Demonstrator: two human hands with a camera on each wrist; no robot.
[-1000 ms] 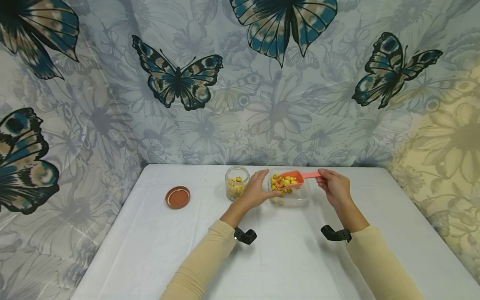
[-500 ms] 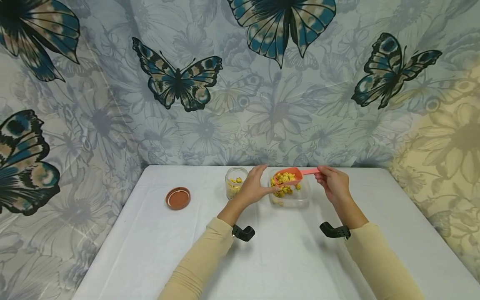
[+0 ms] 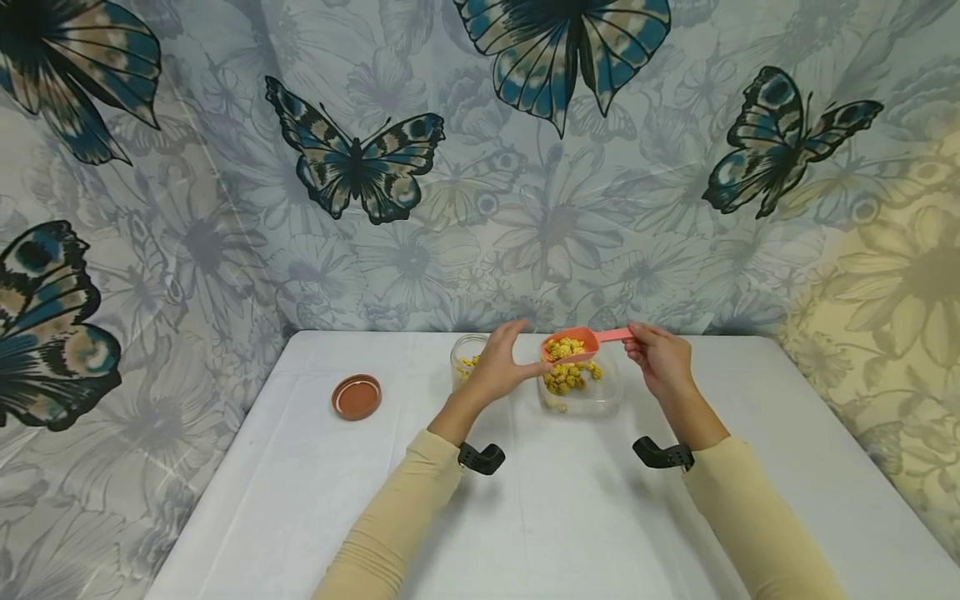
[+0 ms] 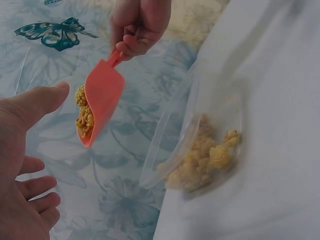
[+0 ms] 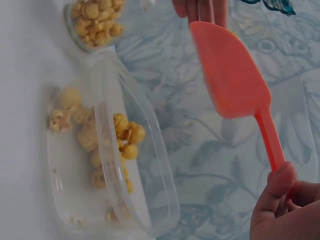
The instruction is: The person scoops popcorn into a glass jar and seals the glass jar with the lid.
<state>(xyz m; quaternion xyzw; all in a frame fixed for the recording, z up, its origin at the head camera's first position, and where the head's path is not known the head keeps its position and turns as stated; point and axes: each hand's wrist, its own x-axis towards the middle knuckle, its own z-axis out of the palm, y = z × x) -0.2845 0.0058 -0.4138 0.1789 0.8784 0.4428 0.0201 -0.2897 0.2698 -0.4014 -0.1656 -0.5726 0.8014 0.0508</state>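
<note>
My right hand (image 3: 660, 357) pinches the handle of a coral-red scoop (image 5: 232, 75) that carries yellow popcorn (image 4: 85, 120). The scoop is raised over a clear plastic container (image 5: 172, 215), where more popcorn (image 3: 566, 379) lies toward the left end. My left hand (image 3: 497, 365) is held beside the scoop's tip, thumb and fingers spread, with nothing in its grasp. Behind that hand stands a glass jar (image 3: 459, 367) partly filled with popcorn; the hand hides its right side in the head view. In the right wrist view the jar (image 5: 70, 25) shows at the top.
A brown round lid (image 3: 356, 397) lies on the white-covered table (image 3: 300, 500), left of the jar. A patterned cloth backdrop (image 3: 480, 250) with butterflies rises at the table's far edge. A black band (image 3: 482, 458) sits on each wrist.
The loaded scoop has risen from the container and shifted slightly left, with my right hand moving along. My left hand has moved a little up and left, covering more of the jar.
</note>
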